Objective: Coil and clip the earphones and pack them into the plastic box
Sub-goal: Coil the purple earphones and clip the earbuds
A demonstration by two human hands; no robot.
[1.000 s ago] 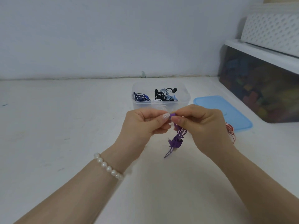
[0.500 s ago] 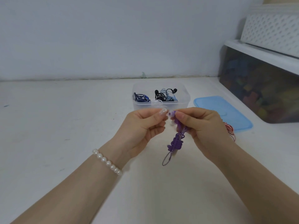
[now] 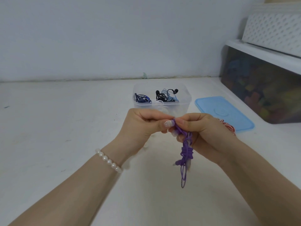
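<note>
White desk (image 3: 65,144) meets a pale wall. Above its middle, the left hand (image 3: 143,126) and right hand (image 3: 203,132) both pinch the top of purple earphones (image 3: 186,152), whose wound cord hangs below the fingers. Behind them stands the plastic box (image 3: 184,105) holding other earphones; a blue lid (image 3: 224,113) lies toward the right edge.

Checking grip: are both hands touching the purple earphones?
Touching. The head view shows left hand and right hand pinching the purple earphones at the top.
</note>
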